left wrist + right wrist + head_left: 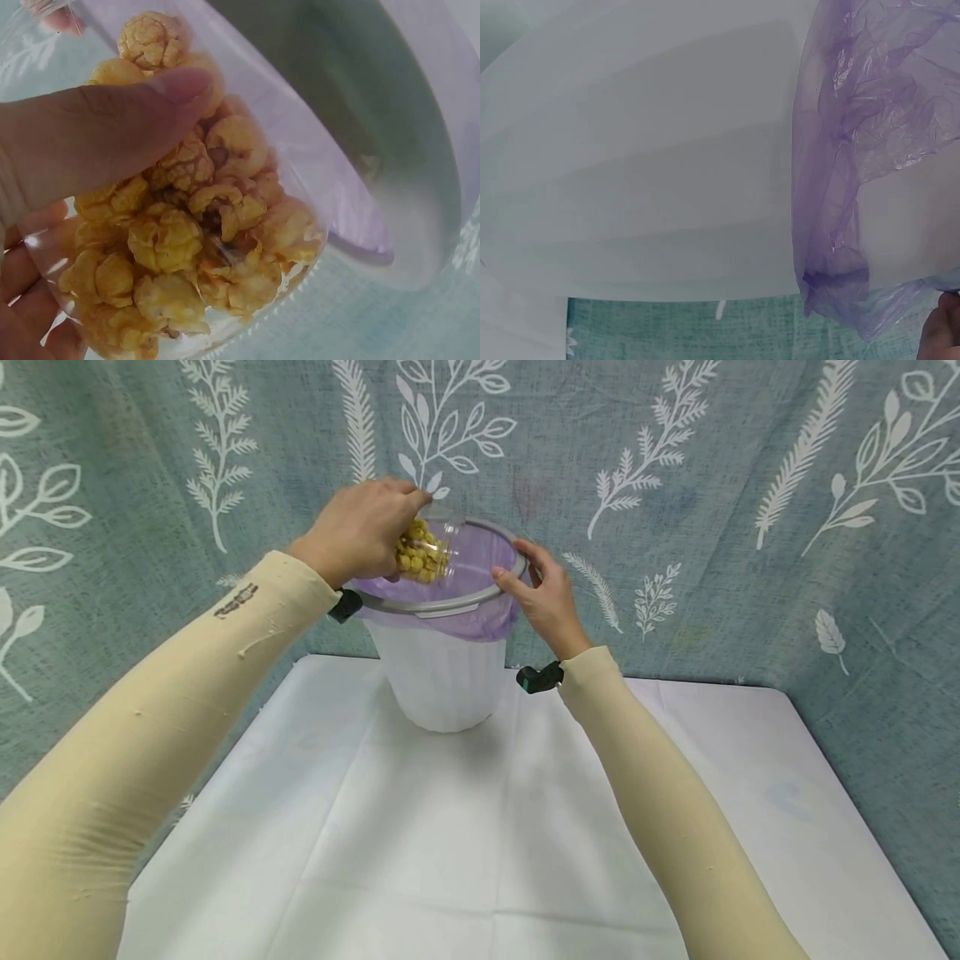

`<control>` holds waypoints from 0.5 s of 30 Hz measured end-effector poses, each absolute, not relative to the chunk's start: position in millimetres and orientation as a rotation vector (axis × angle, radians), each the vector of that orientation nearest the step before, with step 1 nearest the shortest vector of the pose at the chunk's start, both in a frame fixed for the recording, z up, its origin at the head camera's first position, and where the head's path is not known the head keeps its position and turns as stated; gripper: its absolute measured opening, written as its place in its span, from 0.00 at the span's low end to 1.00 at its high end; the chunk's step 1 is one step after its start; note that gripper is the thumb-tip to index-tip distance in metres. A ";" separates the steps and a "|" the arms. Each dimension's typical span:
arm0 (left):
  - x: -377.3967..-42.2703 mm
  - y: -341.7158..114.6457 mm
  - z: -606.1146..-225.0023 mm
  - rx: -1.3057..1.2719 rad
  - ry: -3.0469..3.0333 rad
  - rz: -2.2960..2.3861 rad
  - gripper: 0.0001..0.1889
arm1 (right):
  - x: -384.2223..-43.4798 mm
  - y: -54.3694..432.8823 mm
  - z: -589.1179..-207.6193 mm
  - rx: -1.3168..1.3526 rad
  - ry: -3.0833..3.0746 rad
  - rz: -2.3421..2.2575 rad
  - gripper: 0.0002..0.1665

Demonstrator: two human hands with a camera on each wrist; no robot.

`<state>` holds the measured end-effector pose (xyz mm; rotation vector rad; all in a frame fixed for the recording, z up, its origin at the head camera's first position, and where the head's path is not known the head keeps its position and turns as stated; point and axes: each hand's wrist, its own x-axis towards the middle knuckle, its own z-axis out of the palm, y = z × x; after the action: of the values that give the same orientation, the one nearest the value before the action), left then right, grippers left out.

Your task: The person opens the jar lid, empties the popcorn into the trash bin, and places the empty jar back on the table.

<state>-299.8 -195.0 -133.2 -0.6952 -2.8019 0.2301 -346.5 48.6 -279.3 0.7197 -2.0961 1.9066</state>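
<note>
My left hand (367, 527) grips a clear plastic jar (452, 531) tilted over the mouth of a white trash can (442, 672). Yellow caramel popcorn (420, 553) fills much of the jar; in the left wrist view the thumb lies across the jar's wall in front of the popcorn (172, 232). A purple trash bag (480, 556) lines the can and folds down outside, under a grey rim ring (442, 607). My right hand (551, 597) holds the ring at its right side, thumb inside and fingers outside. The right wrist view shows the can's wall (645, 165) and bag (832, 187) close up.
The can stands near the back edge of a table with a white cloth (405, 843). A grey-green curtain (555, 452) with white leaf prints hangs right behind the can and along both sides.
</note>
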 end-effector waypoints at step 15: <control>-299.1 -191.0 -133.2 -0.758 -2.742 0.295 0.47 | -346.1 48.8 -278.8 0.723 -2.102 1.921 0.42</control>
<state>-299.1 -191.0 -133.2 -0.7579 -2.7424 0.2953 -346.1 48.8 -278.8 0.7228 -2.1023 1.9210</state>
